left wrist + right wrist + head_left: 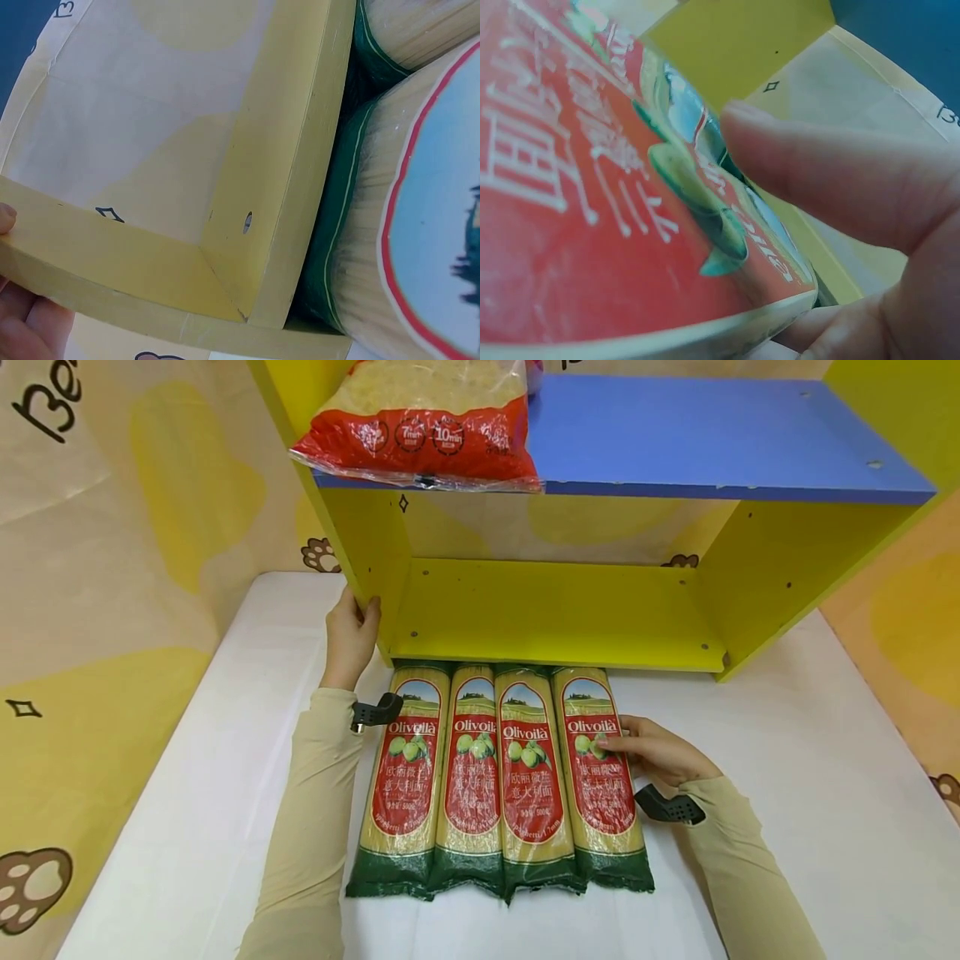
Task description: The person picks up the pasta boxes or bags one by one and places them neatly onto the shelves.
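Observation:
Several packs of spaghetti lie side by side on the white table in front of the yellow shelf (pixel 555 610). My right hand (pixel 663 752) holds the rightmost spaghetti pack (pixel 600 777) by its right edge. In the right wrist view its thumb (pixel 825 172) lies over the pack's face, while the other fingers are partly hidden beneath the edge. My left hand (pixel 351 639) grips the shelf's left side panel (pixel 367 535), thumb on the inner side and fingers outside. The leftmost spaghetti pack (pixel 405 777) lies right of the left wrist.
On the blue upper board (pixel 712 435) a red and clear bag of pasta (pixel 427 422) rests at the left. The lower yellow board stands just behind the packs' top ends. White table (pixel 787 710) shows on both sides, and a patterned cloth backdrop (pixel 150 527) hangs behind.

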{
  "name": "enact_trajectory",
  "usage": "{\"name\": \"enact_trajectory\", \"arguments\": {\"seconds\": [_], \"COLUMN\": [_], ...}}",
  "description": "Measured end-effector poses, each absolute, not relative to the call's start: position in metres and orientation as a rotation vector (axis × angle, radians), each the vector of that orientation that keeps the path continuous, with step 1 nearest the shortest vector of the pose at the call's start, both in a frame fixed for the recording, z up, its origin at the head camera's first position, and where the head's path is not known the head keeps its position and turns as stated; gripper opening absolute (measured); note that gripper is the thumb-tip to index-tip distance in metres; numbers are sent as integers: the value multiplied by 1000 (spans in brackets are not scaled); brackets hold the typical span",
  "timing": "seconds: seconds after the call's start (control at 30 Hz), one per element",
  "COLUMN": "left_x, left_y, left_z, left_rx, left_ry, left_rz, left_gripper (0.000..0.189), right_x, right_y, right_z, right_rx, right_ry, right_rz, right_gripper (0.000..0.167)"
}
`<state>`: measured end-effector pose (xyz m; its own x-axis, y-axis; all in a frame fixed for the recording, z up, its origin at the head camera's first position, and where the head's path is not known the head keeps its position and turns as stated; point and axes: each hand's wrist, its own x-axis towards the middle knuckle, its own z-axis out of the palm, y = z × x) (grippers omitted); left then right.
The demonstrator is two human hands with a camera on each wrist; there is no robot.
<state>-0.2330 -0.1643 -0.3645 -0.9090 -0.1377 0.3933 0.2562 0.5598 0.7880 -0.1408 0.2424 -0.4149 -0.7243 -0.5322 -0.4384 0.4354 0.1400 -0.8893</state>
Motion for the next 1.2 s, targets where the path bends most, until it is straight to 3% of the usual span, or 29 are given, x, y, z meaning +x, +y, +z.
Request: {"name": "enact_trajectory", "arguments": {"seconds": [0.4, 1.2], "left_x": [-235, -234], "left_y": [-165, -168], "left_z": [-366, -366], "left_rx": [-103, -144], "left_ry": [-2366, -2377], "left_rz": [-1290, -1332], "left_gripper": [26, 26], "right_x": [-140, -136], "right_y": [234, 236], "right_z": [-415, -414], "right_rx": [-87, -93], "right_ry": [1884, 1907], "right_rz": [-1607, -1606], "right_gripper": [67, 64]}}
